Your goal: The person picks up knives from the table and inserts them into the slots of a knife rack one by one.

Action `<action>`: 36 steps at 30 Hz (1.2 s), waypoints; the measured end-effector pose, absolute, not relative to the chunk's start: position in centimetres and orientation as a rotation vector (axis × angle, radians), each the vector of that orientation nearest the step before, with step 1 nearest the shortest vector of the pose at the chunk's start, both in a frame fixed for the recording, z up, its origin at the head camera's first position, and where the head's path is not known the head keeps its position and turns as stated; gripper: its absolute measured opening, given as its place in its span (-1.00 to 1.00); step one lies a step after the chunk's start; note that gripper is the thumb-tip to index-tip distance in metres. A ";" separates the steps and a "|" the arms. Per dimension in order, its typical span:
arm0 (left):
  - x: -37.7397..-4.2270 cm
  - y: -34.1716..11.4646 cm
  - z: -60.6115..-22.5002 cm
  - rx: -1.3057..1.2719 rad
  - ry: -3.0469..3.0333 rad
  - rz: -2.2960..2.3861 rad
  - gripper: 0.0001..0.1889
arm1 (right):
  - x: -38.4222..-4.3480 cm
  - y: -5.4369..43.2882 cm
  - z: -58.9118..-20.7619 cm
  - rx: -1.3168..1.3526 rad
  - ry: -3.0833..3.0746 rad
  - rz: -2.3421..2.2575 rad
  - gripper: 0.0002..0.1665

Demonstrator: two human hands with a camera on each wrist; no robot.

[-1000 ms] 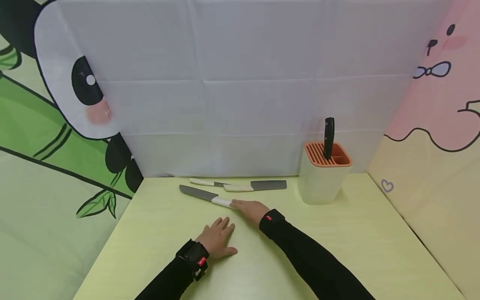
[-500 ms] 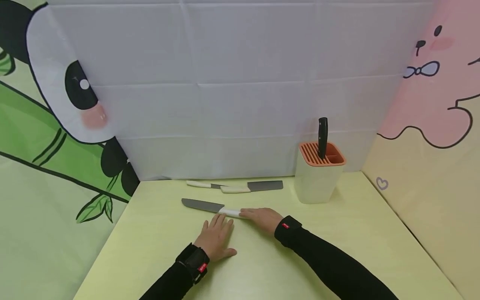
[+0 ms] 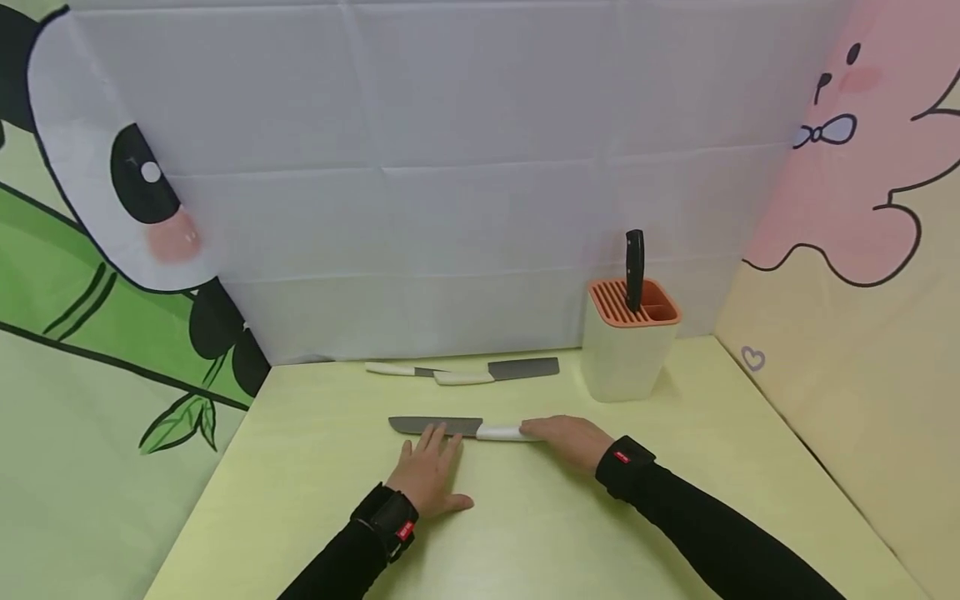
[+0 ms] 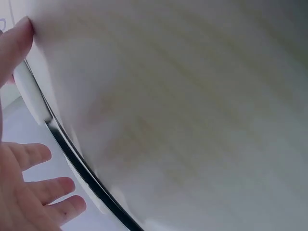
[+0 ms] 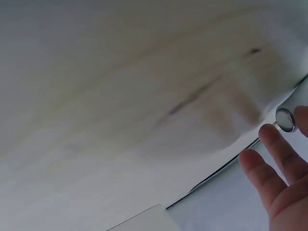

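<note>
A knife with a grey blade [image 3: 429,425] and a white handle [image 3: 501,432] lies crosswise on the table, tip to the left. My right hand [image 3: 568,440] holds the end of its handle; in the right wrist view the round metal handle end [image 5: 285,120] sits between thumb and fingers. My left hand [image 3: 426,477] rests spread on the table, its fingertips at the near edge of the blade. Whether they touch it I cannot tell. In the left wrist view the blade [image 4: 82,166] runs beyond the straight fingers.
Farther back lie a white-handled cleaver [image 3: 523,368] and a thinner white-handled knife [image 3: 390,368], partly overlapping. A white knife block [image 3: 626,362] with an orange slotted top stands at the back right, a black-handled knife [image 3: 634,268] upright in it. A pale curtain [image 3: 420,225] backs the table.
My right hand has drawn the knife right and nearer, turning it from slanted to almost level. The blade now lies by my left fingertips. My left hand has stayed nearly still.
</note>
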State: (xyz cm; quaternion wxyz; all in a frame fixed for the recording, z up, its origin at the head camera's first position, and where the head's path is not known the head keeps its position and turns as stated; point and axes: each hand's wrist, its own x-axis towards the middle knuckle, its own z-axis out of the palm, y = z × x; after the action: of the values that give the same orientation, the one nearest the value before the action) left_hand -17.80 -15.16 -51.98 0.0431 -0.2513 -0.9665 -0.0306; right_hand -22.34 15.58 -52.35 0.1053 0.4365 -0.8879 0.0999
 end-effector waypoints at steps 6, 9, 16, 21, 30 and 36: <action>-17.9 -15.4 -51.8 -0.813 -3.000 -0.147 0.06 | -21.9 16.4 -52.1 1.127 -2.704 0.376 -0.55; -17.9 -15.6 -52.0 -0.827 -3.012 -0.156 0.00 | -22.1 15.7 -52.0 1.009 -2.781 0.450 -0.49; -18.0 -15.5 -51.9 -0.846 -3.033 -0.170 -0.06 | -22.9 14.0 -52.2 0.929 -2.849 0.505 -0.41; -17.9 -15.4 -51.9 -0.870 -3.031 -0.173 -0.07 | -23.3 13.5 -52.9 0.937 -2.836 0.402 -0.49; -18.0 -15.2 -51.8 -0.881 -3.004 -0.153 -0.08 | -23.7 13.3 -53.0 0.935 -2.803 0.395 -0.69; -18.2 -14.7 -51.7 -0.922 -2.947 -0.168 -0.11 | -23.6 13.2 -52.5 0.952 -2.832 0.455 -0.70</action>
State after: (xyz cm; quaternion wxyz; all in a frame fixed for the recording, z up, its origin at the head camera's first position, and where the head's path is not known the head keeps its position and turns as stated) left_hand -18.19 -14.71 -51.72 0.0246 -0.2980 -0.9527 -0.0542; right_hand -23.59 13.18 -52.55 0.0595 0.3146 -0.9354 0.1502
